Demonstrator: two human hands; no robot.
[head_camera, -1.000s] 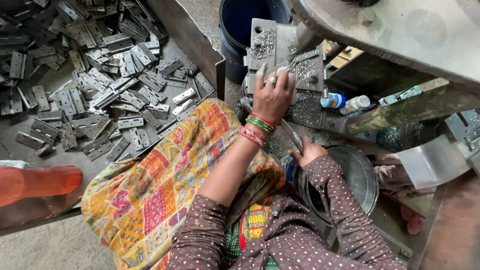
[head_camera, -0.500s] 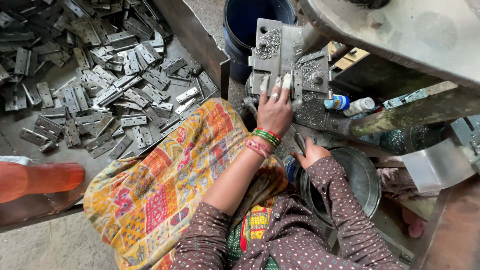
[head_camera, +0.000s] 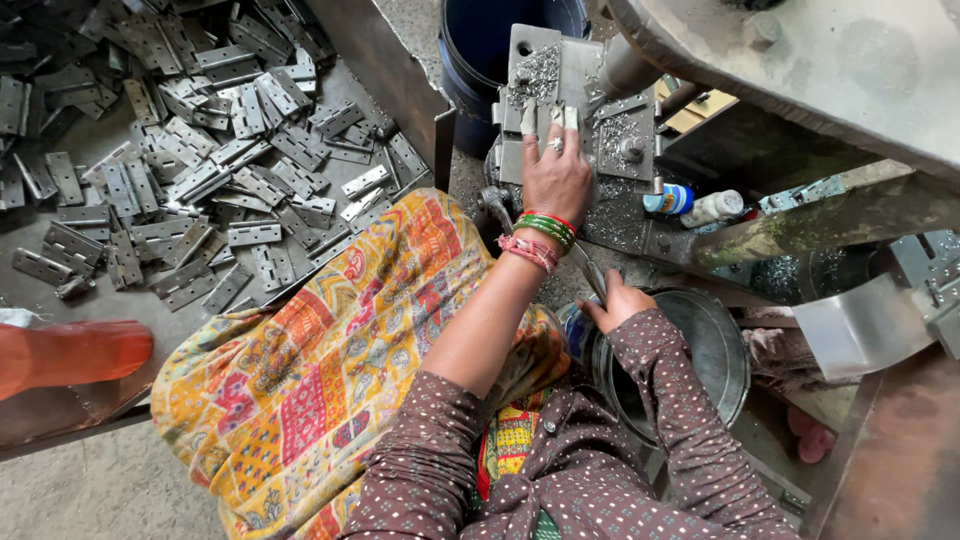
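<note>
my left hand (head_camera: 556, 176) lies flat, fingers pressing a metal piece (head_camera: 545, 118) onto the press bed (head_camera: 590, 75); best to keep it square and my fingertips back. my right hand (head_camera: 618, 300) grips another piece above the bucket (head_camera: 725, 350).

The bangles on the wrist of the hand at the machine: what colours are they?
Green and red bangles, with pink thread beside them, on the left hand; head view.

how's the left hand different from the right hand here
The left hand is stretched forward, fingers flat on the grey metal press plate; the right hand stays close to the body, curled around a thin dark metal piece beside the round metal basin. The left forearm is bare with bangles; the right is sleeved.
</note>
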